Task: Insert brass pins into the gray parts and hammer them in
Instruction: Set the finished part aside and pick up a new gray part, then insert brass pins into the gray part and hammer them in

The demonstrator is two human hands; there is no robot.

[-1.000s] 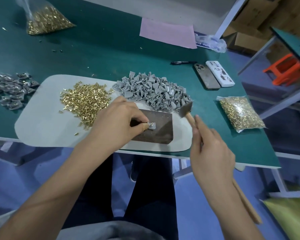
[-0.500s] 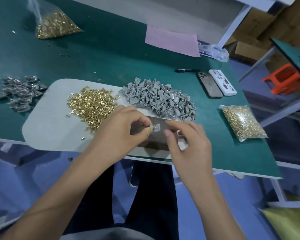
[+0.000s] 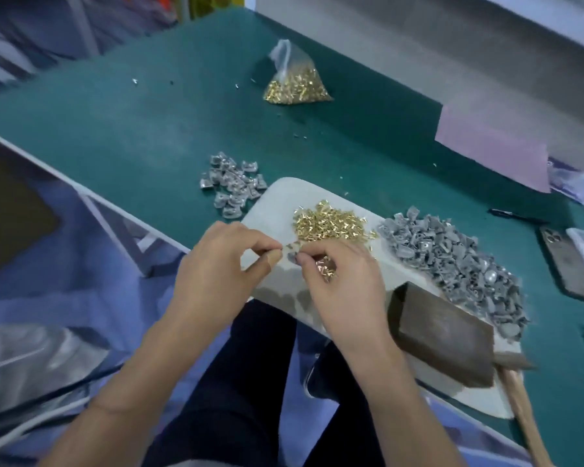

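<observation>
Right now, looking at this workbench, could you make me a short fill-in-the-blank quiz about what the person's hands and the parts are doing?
1. Both the left hand and the right hand pinch one small gray part ____ them.
2. The loose heap of brass pins lies on the pale ____ mat.
3. The wooden-handled hammer rests beside the dark ____ block.
4. The clear bag of brass pins sits on the ____ tabletop.

Missing words: between; gray; metal; green
</observation>
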